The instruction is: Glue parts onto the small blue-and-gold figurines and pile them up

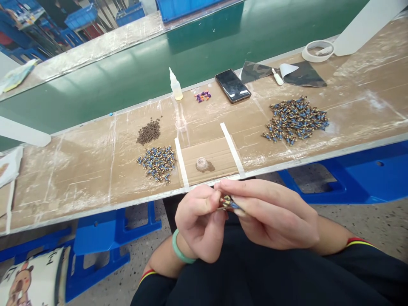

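My left hand [199, 221] and my right hand [270, 214] meet over my lap, just below the workbench edge. Both pinch one small blue and brass part [228, 202] between their fingertips. A green bangle sits on my left wrist. On the bench [79, 170] in front lie a small pile of blue and brass parts [157, 162], a heap of tiny dark brown pieces [148, 131] behind it, and a larger pile of the blue and brass parts [295, 119] to the right. A small clear dish [202, 164] sits between two white tape strips.
A glue bottle [175, 85], a few purple and orange bits [203, 96], a black phone [232, 86], camouflage fabric scraps [302, 74] and a tape roll [317, 50] line the bench's far side. Beyond runs a green conveyor belt [134, 72]. Blue stools stand under the bench.
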Demonstrator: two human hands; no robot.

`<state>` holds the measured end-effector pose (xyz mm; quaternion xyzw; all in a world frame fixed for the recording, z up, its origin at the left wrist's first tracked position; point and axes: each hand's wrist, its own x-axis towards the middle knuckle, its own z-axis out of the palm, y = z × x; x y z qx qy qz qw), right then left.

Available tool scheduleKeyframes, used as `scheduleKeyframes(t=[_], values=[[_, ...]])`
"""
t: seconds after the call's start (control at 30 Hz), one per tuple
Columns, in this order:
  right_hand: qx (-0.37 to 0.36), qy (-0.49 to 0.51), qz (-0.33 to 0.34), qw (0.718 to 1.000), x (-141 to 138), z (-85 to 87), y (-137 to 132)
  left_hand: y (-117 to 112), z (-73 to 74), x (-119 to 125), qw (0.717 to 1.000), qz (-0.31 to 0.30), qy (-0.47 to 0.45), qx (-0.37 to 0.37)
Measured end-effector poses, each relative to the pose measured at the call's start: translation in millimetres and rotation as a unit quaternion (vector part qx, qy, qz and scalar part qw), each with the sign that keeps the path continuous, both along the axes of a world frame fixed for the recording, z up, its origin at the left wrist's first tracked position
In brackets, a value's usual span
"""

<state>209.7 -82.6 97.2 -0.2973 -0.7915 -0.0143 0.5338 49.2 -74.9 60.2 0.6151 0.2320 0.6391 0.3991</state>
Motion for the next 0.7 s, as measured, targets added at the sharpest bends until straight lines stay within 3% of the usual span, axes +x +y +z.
scheduleKeyframes(t=[0.3,0.7], values=[[0.017,-0.033,-0.002,0.999,3.5,1.8,1.0,4.0,10.5,-0.3,0.998,-0.024,0.000,0.049],[-0.027,0.022,0.024,0.999,-0.1,-3.0,-3.2,11.4,15.5,-1.5,0.991,0.026,0.043,0.124]])
